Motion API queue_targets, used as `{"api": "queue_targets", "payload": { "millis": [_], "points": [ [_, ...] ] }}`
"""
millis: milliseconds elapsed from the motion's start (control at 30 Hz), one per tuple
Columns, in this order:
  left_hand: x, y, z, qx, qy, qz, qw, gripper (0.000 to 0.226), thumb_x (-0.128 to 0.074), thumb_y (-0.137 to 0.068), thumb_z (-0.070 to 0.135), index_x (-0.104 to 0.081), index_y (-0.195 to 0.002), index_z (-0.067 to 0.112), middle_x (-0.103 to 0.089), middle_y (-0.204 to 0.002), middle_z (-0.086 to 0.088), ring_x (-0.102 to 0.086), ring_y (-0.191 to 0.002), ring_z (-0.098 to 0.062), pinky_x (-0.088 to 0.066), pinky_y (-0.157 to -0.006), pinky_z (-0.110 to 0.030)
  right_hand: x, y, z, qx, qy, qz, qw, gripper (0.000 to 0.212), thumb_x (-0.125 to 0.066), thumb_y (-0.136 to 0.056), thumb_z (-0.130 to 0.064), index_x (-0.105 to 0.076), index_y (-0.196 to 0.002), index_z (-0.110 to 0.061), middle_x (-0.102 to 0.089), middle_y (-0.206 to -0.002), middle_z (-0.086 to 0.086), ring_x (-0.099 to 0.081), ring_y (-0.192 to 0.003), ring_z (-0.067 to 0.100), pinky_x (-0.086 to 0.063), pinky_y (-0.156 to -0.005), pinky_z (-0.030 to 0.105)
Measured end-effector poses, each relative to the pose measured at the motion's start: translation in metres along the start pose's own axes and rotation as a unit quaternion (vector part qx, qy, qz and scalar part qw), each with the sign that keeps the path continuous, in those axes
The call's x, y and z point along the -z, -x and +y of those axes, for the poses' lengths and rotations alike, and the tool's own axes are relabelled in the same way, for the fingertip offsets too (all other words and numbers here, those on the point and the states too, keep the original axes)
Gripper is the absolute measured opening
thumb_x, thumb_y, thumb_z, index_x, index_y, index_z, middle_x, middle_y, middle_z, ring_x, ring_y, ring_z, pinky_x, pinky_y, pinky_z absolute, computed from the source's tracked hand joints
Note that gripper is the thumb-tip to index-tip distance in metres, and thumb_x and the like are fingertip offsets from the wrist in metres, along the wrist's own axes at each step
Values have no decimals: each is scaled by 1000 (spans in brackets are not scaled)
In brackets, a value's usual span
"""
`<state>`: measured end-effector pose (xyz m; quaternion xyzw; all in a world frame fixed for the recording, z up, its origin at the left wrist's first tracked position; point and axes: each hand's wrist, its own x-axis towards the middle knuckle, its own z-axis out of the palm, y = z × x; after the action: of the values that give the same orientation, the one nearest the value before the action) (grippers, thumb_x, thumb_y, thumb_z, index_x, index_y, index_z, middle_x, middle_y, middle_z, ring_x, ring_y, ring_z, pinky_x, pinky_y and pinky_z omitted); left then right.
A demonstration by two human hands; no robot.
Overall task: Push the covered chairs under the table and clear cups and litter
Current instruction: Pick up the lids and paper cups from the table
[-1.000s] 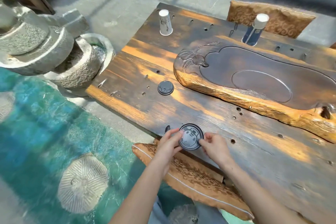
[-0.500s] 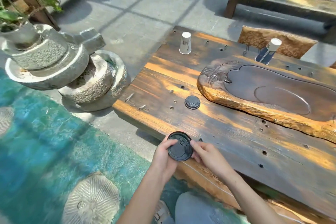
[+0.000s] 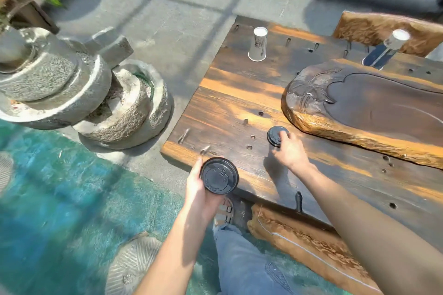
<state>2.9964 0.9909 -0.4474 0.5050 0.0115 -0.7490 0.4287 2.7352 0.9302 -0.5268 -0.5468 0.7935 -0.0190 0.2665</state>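
Litter-clearing: the left hand (image 3: 199,189) grips one lid (image 3: 219,175), the right hand's (image 3: 291,151) loosely open fingers touch a second lid (image 3: 275,135), which needs pinching up next.

Wooden table (image 3: 235,112) bears 2 cups (image 3: 258,44) (upturned), lid (image 3: 275,135), carved tray (image 3: 359,112).

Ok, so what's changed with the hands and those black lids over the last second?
The right hand let go of the large black lid and reached forward to the small black lid, fingers now touching it. The left hand alone now holds the large lid, lifted off the table at its near edge. The small lid, the upturned white cup and the blue cup stayed put.
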Motion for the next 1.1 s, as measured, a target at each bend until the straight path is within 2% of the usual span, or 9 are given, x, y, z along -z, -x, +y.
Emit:
{"api": "queue_targets", "payload": {
  "millis": [133,267,400,500,767,833,900,1000,1100],
  "points": [
    [-18,-42,41,30,-62,0,998,58,-48,-103,45,-59,-139,1,-66,-124,-26,-63,-109,-37,-49,-100,-51,-4,-59,-16,-49,23,-19,998,82,-75,-88,-34,-27,-155,-29,-27,-158,13,-34,-141,41,-39,-111,54],
    [-34,-76,71,62,-107,-25,992,62,-44,-104,47,-61,-134,-5,-66,-128,-28,-64,-115,-37,-43,-112,-53,-10,-79,-21,-62,86,-43,993,70,-75,-86,-39,-36,-144,-33,-33,-148,12,-35,-137,37,-43,-102,55],
    [-53,-103,93,74,-118,-26,990,53,-41,-107,40,-81,-101,5,-74,-113,-23,-72,-99,-31,-46,-106,-51,-21,-83,-17,-63,126,-45,989,52,-67,-92,-25,-43,-138,-31,-35,-140,11,-38,-128,36,-48,-95,50],
    [-69,-112,108,101,-122,-25,987,55,-42,-106,44,-71,-121,0,-69,-119,-24,-66,-104,-32,-51,-94,-45,-25,-88,-11,-73,134,-33,988,54,-64,-93,-14,-41,-140,-28,-34,-143,11,-35,-130,35,-46,-99,48],
    [-85,-140,142,148,-156,-23,976,60,-54,-100,48,-62,-135,0,-64,-134,-26,-58,-129,-39,-48,-107,-52,-24,-89,-22,-148,158,-48,975,58,-53,-96,-7,-36,-143,-37,-35,-135,14,-38,-123,38,-44,-99,52],
    [-86,-149,150,165,-164,-31,972,61,-56,-99,48,-60,-137,1,-63,-135,-26,-57,-130,-39,-50,-105,-51,-19,-84,-41,-140,107,-21,984,55,-69,-92,-26,-44,-141,-30,-39,-128,16,-43,-117,38,-43,-102,46],
    [-89,-158,158,169,-185,-27,968,58,-59,-98,46,-60,-136,1,-65,-132,-25,-60,-126,-39,-51,-103,-50,-9,-76,-71,-126,-71,48,988,59,-81,-82,-38,-56,-134,-25,-47,-119,14,-48,-112,34,-43,-100,41],
    [-95,-176,175,153,-237,-28,959,51,-58,-100,44,-62,-127,2,-70,-118,-23,-67,-109,-36,-55,-96,-50,11,-54,-134,-85,-360,192,909,47,-85,-78,-42,-59,-114,-27,-57,-115,6,-58,-109,16,-49,-93,30],
    [-104,-185,196,185,-263,-80,943,58,-49,-102,50,-64,-126,-1,-70,-122,-25,-66,-113,-36,-53,-95,-47,22,-28,-207,-39,-459,264,847,39,-79,-79,-49,-52,-101,-30,-58,-117,-3,-61,-110,8,-48,-93,19]
  ]
}}
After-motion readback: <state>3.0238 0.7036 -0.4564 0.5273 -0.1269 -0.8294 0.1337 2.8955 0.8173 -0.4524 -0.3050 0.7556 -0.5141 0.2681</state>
